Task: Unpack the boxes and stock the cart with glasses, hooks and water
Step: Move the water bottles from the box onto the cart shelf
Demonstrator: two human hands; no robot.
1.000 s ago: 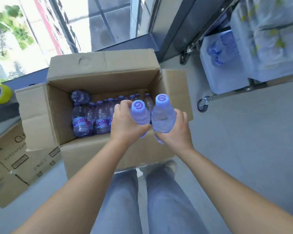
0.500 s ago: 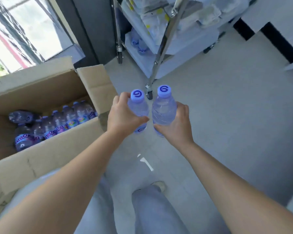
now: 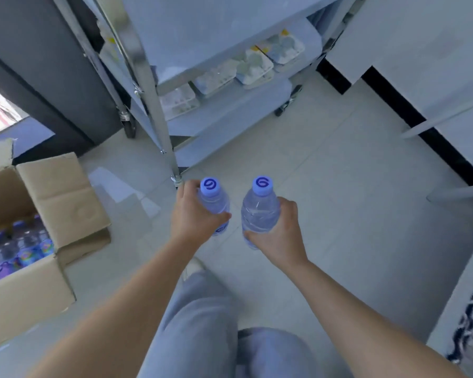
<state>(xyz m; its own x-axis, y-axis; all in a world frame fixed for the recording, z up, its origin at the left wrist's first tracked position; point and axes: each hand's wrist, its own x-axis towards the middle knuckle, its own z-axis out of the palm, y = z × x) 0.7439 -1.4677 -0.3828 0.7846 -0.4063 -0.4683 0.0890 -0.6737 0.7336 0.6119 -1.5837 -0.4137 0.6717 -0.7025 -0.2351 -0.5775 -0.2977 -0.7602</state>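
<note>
My left hand (image 3: 193,218) grips a small clear water bottle (image 3: 215,203) with a blue cap, held upright. A second bottle (image 3: 260,214) of the same kind stands upright in the grip of my right hand (image 3: 279,236). Both hang over the floor just in front of the metal cart (image 3: 153,85). Packs of glasses (image 3: 246,69) lie on the cart's middle shelf. An open cardboard box (image 3: 49,192) with several more water bottles (image 3: 19,246) sits on the floor at the left.
The cart's chrome post and caster (image 3: 176,181) stand directly ahead of my left hand. A dark door frame (image 3: 38,77) rises behind the box. White furniture (image 3: 426,64) with black trim lines the right side. My legs (image 3: 202,323) are below.
The view has swung right, from the box toward the cart. Both bottles have travelled with my hands away from the box and now sit a little further apart.
</note>
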